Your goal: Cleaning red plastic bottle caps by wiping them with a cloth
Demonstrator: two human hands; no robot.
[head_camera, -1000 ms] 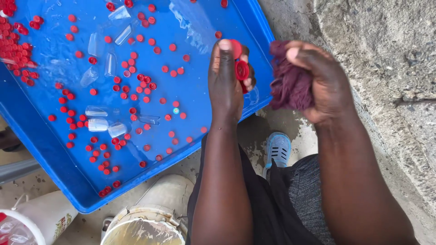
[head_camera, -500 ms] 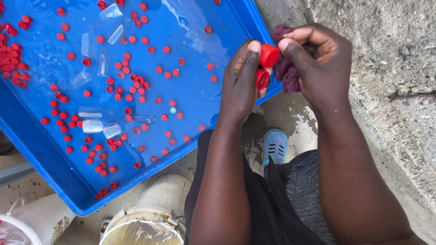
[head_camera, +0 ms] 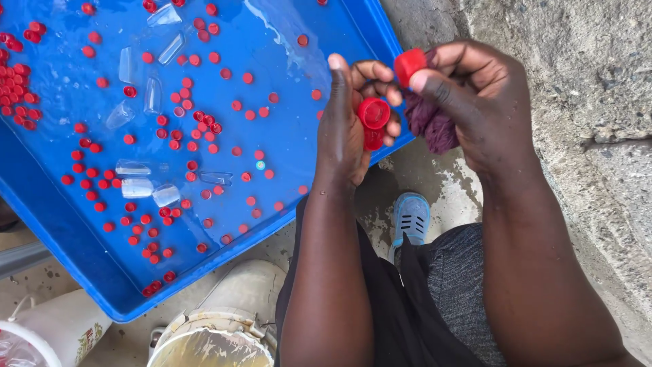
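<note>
A: Head view, going left to right: the blue tray (head_camera: 47,224) holds water with loose red caps and a few clear plastic pieces scattered toward its left edge and middle. What is at its right edge?

B: The left hand (head_camera: 346,129), palm turned inward, fingers curled round a couple of red caps (head_camera: 373,117).

A: And beyond it?

B: The right hand (head_camera: 475,102), raised just off the tray's right edge, pinches a single red cap (head_camera: 409,66) at the fingertips, with a purple cloth (head_camera: 431,122) bunched in the palm.

A: How would that wiping go well?

B: I'd judge: grip the rim firmly, turn the cap against the cloth, stay above the tray.
</note>
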